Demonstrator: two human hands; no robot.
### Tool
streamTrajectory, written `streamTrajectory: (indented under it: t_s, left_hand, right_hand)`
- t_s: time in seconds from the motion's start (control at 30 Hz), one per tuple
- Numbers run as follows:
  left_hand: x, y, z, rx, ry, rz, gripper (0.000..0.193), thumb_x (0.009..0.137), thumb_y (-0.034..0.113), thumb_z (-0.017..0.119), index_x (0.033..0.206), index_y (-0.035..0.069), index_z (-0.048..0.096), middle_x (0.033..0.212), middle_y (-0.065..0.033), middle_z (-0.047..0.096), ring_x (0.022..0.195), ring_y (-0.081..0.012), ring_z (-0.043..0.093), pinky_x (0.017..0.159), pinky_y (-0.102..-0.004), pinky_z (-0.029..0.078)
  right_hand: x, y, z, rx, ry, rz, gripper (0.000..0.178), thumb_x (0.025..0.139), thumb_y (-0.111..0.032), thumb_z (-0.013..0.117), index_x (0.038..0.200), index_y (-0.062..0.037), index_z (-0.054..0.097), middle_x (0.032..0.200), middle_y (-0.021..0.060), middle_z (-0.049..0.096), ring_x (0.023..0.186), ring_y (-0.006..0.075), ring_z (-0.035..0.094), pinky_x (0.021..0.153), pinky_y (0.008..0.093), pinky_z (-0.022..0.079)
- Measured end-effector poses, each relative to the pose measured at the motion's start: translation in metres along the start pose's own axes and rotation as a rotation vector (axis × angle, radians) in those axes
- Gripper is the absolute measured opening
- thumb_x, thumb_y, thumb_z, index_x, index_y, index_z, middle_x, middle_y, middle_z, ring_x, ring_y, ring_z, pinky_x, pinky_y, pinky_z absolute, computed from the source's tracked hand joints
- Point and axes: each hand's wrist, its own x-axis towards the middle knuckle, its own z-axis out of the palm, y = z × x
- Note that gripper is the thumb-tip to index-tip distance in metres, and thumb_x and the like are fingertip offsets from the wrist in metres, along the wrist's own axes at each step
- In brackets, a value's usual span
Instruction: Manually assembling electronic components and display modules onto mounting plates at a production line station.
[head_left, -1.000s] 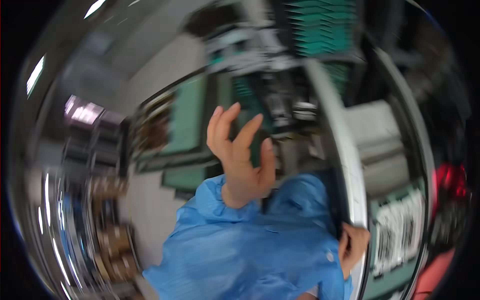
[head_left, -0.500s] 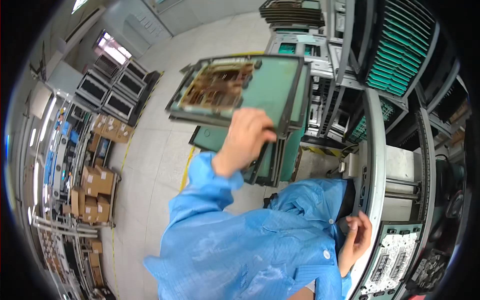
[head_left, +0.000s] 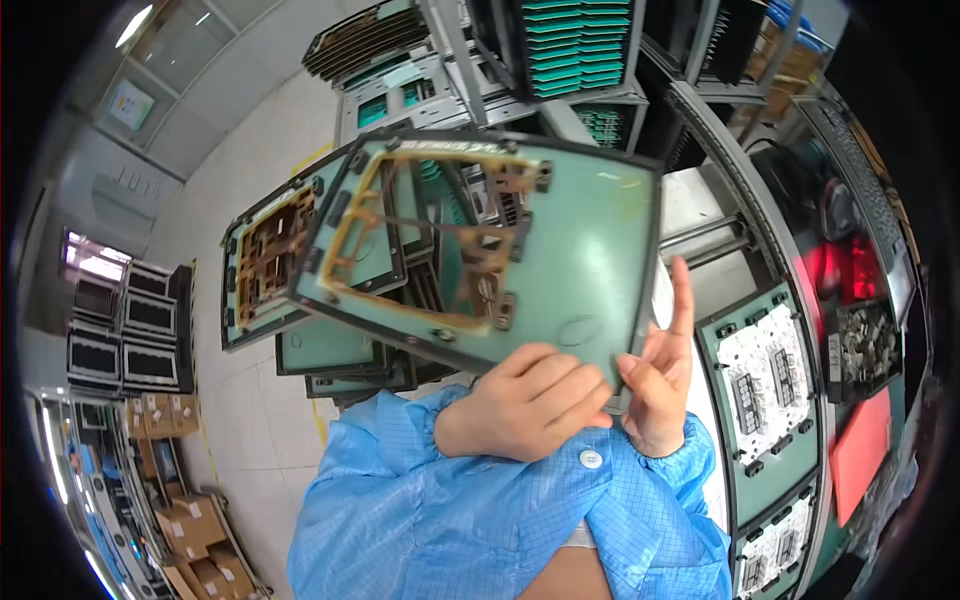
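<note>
A green carrier plate [head_left: 585,240] with a black rim and a large brown-edged cutout is lifted in front of my body, tilted. My left hand [head_left: 530,405] has its fingers closed over the plate's near edge. At its right corner is my right hand [head_left: 658,385], index finger stretched upward and thumb at the edge; whether it bears any weight is hidden. Left of and partly behind the raised plate, another similar plate [head_left: 375,255] lies on a stack of green plates [head_left: 325,345].
On the right runs a metal conveyor with plates carrying white boards [head_left: 765,385]. Beside it are a red sheet [head_left: 860,455] and a black bin of small parts [head_left: 865,350]. Racks with green boards [head_left: 575,45] stand ahead. Cardboard boxes [head_left: 190,525] are at far left.
My left hand has brought a plate off the stack toward my body and to the right. My right hand has risen from the conveyor side to the plate's corner. The view has turned right.
</note>
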Motion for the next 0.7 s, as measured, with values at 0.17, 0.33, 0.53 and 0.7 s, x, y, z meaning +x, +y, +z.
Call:
streamTrajectory:
  t_s: [0.17,0.33,0.53,0.7]
  left_hand:
    - [0.068,-0.039,0.004,-0.238,-0.050,-0.249,0.045,0.092,0.037,0.066,0.117,0.001,0.062,0.122,-0.0188,0.055,0.114,-0.0358,0.053,0.104,-0.0525,0.039]
    - [0.114,-0.161,0.062,0.283,-0.227,-0.996,0.077,0.096,0.057,0.049,0.139,-0.007,0.044,0.136,-0.0345,0.049,0.124,-0.0520,0.047,0.106,-0.0590,0.035]
    - [0.141,-0.280,0.197,-0.269,-0.420,-1.076,0.083,0.088,0.067,0.054,0.102,-0.014,0.068,0.103,-0.0364,0.066,0.108,-0.0449,0.065,0.095,-0.0450,0.048]
    - [0.190,-0.317,0.276,-0.280,-0.387,-0.924,0.063,0.087,0.052,0.061,0.091,-0.010,0.069,0.088,-0.0267,0.070,0.088,-0.0350,0.071,0.080,-0.0426,0.052]
  right_hand:
    - [-0.013,-0.023,-0.038,-0.055,0.258,-0.187,0.100,0.079,0.002,0.063,0.158,-0.0024,0.002,0.143,0.0271,0.048,0.126,0.0304,0.056,0.105,0.0394,0.045]
    - [-0.026,-0.037,-0.060,-0.067,0.422,-0.326,0.096,0.080,0.001,0.062,0.159,-0.0022,0.007,0.141,0.0241,0.052,0.126,0.0271,0.056,0.106,0.0372,0.044]
    - [-0.007,-0.034,-0.087,-0.145,0.568,-0.356,0.093,0.084,0.006,0.057,0.160,-0.0053,0.004,0.157,0.0216,0.029,0.142,0.0267,0.037,0.114,0.0358,0.031]
    - [0.024,-0.006,-0.129,-0.374,0.694,-0.071,0.081,0.104,-0.016,0.049,0.158,-0.0044,-0.009,0.165,0.0160,0.006,0.150,0.0243,0.014,0.119,0.0309,0.017]
